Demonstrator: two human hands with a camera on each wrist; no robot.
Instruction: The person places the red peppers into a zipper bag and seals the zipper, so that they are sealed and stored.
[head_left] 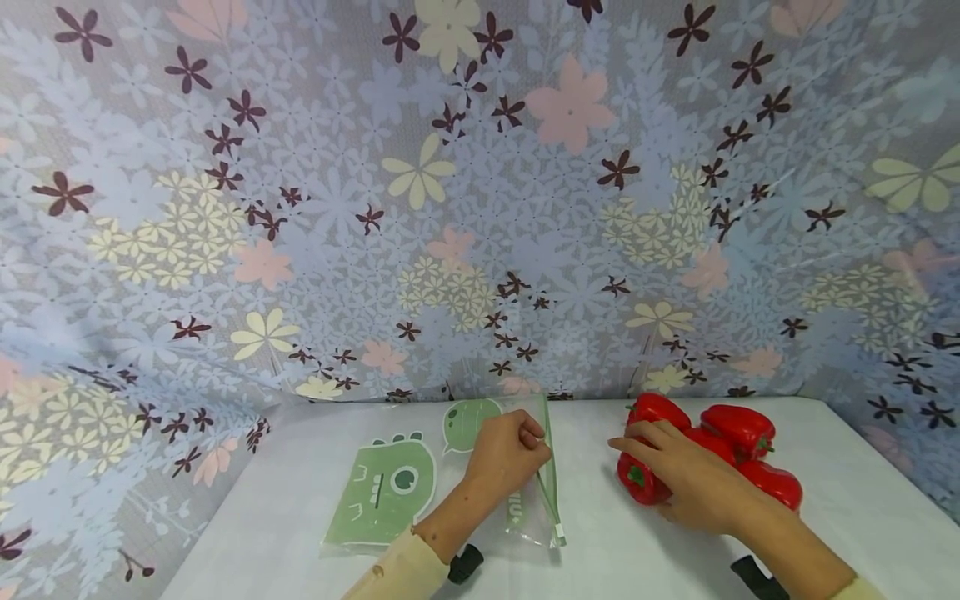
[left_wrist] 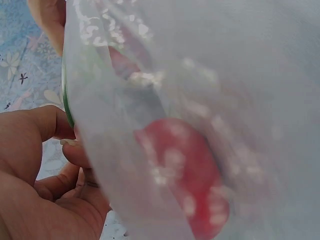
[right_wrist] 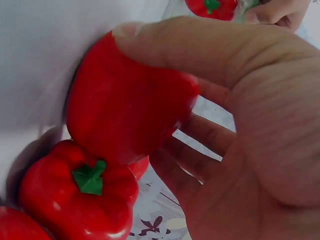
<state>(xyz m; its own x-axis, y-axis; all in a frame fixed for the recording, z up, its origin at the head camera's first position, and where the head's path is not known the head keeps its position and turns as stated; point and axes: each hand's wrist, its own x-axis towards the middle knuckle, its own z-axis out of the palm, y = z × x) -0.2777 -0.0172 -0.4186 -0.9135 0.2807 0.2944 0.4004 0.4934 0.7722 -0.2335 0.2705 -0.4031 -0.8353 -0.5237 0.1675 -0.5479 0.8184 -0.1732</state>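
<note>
A clear zip bag (head_left: 517,500) with green monster prints lies on the white table. Its green-edged mouth faces right, and my left hand (head_left: 502,450) pinches that edge. In the left wrist view, the left hand (left_wrist: 45,175) has thumb and finger at the bag's rim. A blurred red shape (left_wrist: 185,175) shows through the plastic. My right hand (head_left: 690,479) grips a red bell pepper (head_left: 637,479) at the right. In the right wrist view, the thumb lies across the held pepper (right_wrist: 125,100), with fingers on its far side.
Several other red peppers (head_left: 738,429) cluster around the right hand. One with a green stem (right_wrist: 90,180) sits against the held pepper. A floral cloth (head_left: 480,208) hangs behind the table (head_left: 255,500).
</note>
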